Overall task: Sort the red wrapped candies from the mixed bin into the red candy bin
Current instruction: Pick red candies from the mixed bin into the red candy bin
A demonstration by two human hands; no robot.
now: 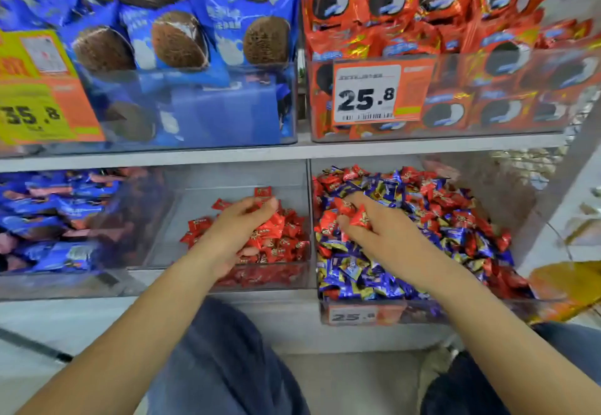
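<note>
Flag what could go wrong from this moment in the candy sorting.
The right hand pinches several red candies loosely; one may drop back into the mixed bin. Blue candies touching its fingers could ride along. The left hand, over the red candy bin, may knock pieces out.

A white lower shelf (227,323) carried three clear bins side by side. The red candy bin (169,281) sat under the left hand's fingers (260,208), the mixed bin (367,312) under the right hand's fingers (349,201), touching it. Left of both stood a bin of blue packets (48,281). Above the fingers, an upper shelf (162,157) bore a blue-pack bin (195,105) and a red-pack bin (487,95).
</note>
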